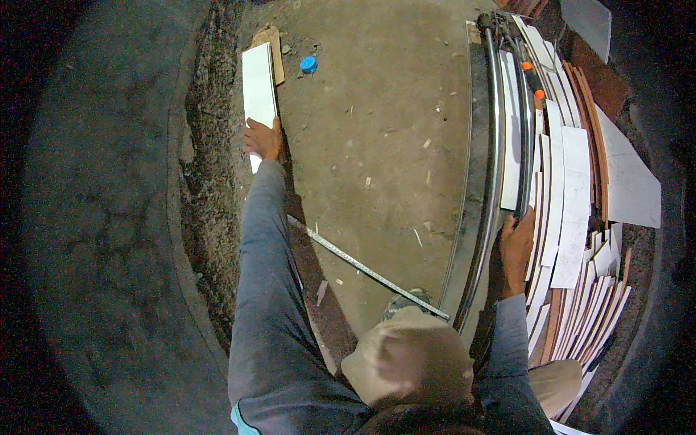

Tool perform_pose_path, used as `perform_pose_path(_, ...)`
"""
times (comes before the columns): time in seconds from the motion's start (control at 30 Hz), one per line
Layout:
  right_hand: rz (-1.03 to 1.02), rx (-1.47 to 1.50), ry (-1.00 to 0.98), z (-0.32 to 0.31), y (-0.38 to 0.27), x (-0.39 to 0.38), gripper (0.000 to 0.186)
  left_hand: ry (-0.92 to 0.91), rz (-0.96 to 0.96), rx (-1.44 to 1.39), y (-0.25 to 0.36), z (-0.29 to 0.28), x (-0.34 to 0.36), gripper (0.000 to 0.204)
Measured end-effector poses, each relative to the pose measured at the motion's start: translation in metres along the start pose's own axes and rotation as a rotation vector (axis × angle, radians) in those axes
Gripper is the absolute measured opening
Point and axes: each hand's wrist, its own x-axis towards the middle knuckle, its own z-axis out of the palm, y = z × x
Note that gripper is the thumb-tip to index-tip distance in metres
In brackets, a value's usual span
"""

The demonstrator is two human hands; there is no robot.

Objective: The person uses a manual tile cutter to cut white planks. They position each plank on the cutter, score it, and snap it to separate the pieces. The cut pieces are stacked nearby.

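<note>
At the upper left, my left hand grips a narrow white board lying over a piece of tan cardboard. My right hand is at the right, fingers curled by the dark metal rails of a long tool that has orange knobs near its far part; exactly what the fingers hold is hidden. Beside that hand lies a pile of white strips. A long measuring strip runs diagonally between my forearms.
A blue round object lies on the dusty floor. Brown boards and a pale sheet are among the pile at the right. Dark rough ground borders the left side. My bent knee is low in the middle.
</note>
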Motion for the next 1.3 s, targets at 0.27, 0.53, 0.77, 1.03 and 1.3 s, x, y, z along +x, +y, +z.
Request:
perform_pose_path(0.27,-0.039,-0.030,0.072,0.010,0.004,0.002,0.051,-0.132,0.024,0.030,0.003,-0.017,0.000,0.096)
perform_pose_path(0.53,-0.037,0.026,0.066,0.002,-0.001,0.000,0.053,-0.106,-0.018,0.001,0.003,-0.002,0.007,0.100)
perform_pose_path(0.77,-0.065,-0.019,0.107,0.001,-0.007,0.000,0.052,-0.147,-0.128,-0.002,0.008,0.007,0.016,0.113)
perform_pose_path(1.03,-0.055,-0.060,0.116,0.008,-0.001,0.001,0.054,-0.248,-0.053,-0.075,-0.029,0.018,0.020,0.137)
perform_pose_path(1.3,0.317,0.361,-0.178,-0.014,-0.014,-0.004,0.044,-0.244,0.177,0.151,-0.057,-0.007,0.030,0.127)
